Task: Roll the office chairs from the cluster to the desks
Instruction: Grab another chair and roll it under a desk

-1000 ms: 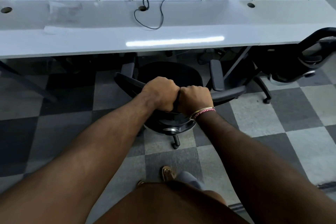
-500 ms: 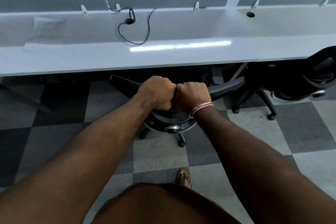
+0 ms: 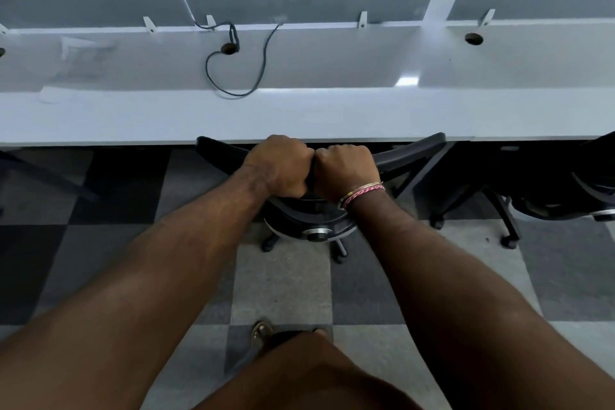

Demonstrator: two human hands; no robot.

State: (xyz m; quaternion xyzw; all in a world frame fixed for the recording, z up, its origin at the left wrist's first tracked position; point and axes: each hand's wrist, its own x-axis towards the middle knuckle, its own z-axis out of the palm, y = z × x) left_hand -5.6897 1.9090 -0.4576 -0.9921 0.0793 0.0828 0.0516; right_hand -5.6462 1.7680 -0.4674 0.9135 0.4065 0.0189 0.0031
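Note:
A black office chair stands right at the front edge of the long white desk, its seat and armrests hidden beneath the desktop. Only the curved top of the backrest and the wheeled base below show. My left hand and my right hand grip the middle of the backrest's top edge, knuckles side by side and touching. A bracelet circles my right wrist.
A second black chair sits under the desk at the right. A black cable loops on the desktop near a grommet hole. Grey partition panels rise behind the desk. Checkered carpet tiles cover the floor, and my foot is below.
The chair has rolled forward until its seat and armrests went under the desk. I stepped closer, and the desk now fills more of the view. Both hands kept their grip.

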